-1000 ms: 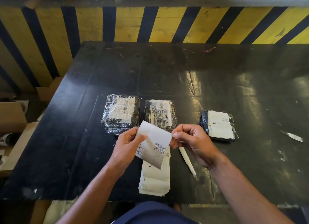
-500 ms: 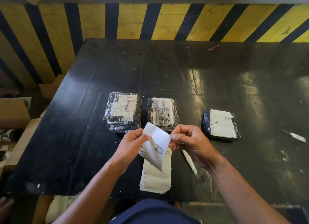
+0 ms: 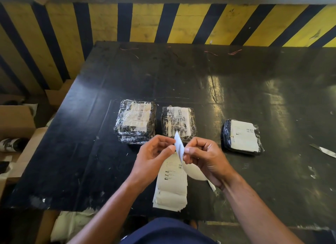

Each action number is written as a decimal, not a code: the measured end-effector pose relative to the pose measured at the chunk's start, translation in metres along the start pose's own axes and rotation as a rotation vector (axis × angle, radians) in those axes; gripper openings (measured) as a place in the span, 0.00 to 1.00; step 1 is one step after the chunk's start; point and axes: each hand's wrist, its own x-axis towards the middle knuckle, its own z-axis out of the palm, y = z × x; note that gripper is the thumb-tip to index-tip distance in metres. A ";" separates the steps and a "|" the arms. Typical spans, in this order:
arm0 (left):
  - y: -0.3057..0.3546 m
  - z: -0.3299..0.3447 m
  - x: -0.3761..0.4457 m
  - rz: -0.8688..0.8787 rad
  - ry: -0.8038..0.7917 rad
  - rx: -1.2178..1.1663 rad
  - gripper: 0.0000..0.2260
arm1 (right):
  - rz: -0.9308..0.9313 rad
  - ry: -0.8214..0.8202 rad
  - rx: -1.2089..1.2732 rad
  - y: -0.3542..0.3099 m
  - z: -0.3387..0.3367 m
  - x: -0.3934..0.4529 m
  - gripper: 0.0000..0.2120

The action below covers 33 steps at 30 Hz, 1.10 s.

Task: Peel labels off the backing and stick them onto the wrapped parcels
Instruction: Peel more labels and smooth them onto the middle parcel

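Near frame centre, above the desk (image 3: 91,152), my left hand (image 3: 151,158) and right hand (image 3: 205,160) both pinch one label (image 3: 179,147); peeling unevenly could curl its adhesive onto itself.

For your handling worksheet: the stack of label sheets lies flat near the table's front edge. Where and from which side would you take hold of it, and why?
Grip the stack of label sheets at its near short end, coming from the table's front edge. It lies flat and thin, so fingers probably cannot get round it from above; that end lies at the edge and looks slightly fanned, while both hands work over its far end.
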 end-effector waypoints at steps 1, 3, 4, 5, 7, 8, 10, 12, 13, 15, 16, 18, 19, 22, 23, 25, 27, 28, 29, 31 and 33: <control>0.001 0.001 -0.001 0.013 -0.055 -0.029 0.09 | -0.002 0.000 -0.003 0.000 0.000 0.000 0.03; 0.003 0.002 -0.001 0.016 -0.125 -0.055 0.13 | -0.004 -0.012 -0.005 0.001 0.001 0.001 0.03; 0.004 0.003 -0.002 0.016 -0.140 -0.062 0.14 | -0.006 -0.020 -0.010 0.001 0.001 0.001 0.04; 0.004 0.003 -0.002 0.012 -0.144 -0.068 0.14 | -0.009 -0.026 -0.022 0.001 0.001 0.002 0.04; 0.004 0.003 -0.002 -0.005 -0.137 -0.082 0.13 | -0.006 -0.036 -0.039 0.000 0.001 0.002 0.03; 0.005 0.002 -0.002 -0.009 -0.138 -0.088 0.13 | 0.003 -0.039 -0.037 0.000 0.001 0.002 0.03; 0.003 0.000 -0.003 -0.015 -0.139 -0.092 0.12 | 0.026 -0.040 -0.032 -0.001 0.001 0.002 0.04; 0.003 0.000 -0.003 -0.043 -0.122 -0.093 0.11 | 0.044 -0.039 -0.044 -0.001 0.000 0.001 0.03; 0.001 -0.001 -0.003 -0.059 -0.113 -0.097 0.10 | 0.051 -0.040 -0.047 -0.001 0.000 0.001 0.03; -0.003 0.000 -0.001 -0.096 -0.090 -0.119 0.10 | 0.059 -0.035 -0.044 0.000 0.002 0.001 0.03; -0.006 0.000 -0.001 -0.118 -0.080 -0.143 0.08 | 0.064 -0.018 -0.046 0.001 0.003 0.002 0.03; -0.011 0.000 0.002 -0.177 -0.044 -0.222 0.04 | 0.083 0.044 -0.051 0.005 0.003 0.003 0.05; -0.013 0.000 0.003 -0.210 -0.009 -0.276 0.05 | 0.096 0.082 -0.058 0.007 0.002 0.004 0.07; -0.017 -0.002 0.007 -0.297 0.132 -0.425 0.08 | 0.127 0.196 -0.037 0.011 -0.004 0.006 0.09; -0.019 -0.003 0.008 -0.319 0.175 -0.459 0.06 | 0.132 0.228 -0.025 0.013 -0.007 0.007 0.10; -0.025 -0.009 0.010 -0.350 0.243 -0.515 0.04 | 0.134 0.287 0.005 0.017 -0.015 0.009 0.10; -0.030 -0.015 0.011 -0.361 0.302 -0.548 0.05 | 0.138 0.337 0.059 0.021 -0.024 0.011 0.11; -0.031 -0.018 0.012 -0.363 0.332 -0.553 0.06 | 0.144 0.359 0.099 0.022 -0.029 0.011 0.10; -0.033 -0.022 0.013 -0.362 0.362 -0.556 0.06 | 0.153 0.385 0.146 0.023 -0.035 0.011 0.10; -0.035 -0.030 0.016 -0.356 0.421 -0.563 0.05 | 0.172 0.442 0.249 0.025 -0.048 0.012 0.07; -0.035 -0.038 0.019 -0.347 0.469 -0.570 0.05 | 0.191 0.496 0.317 0.027 -0.062 0.012 0.06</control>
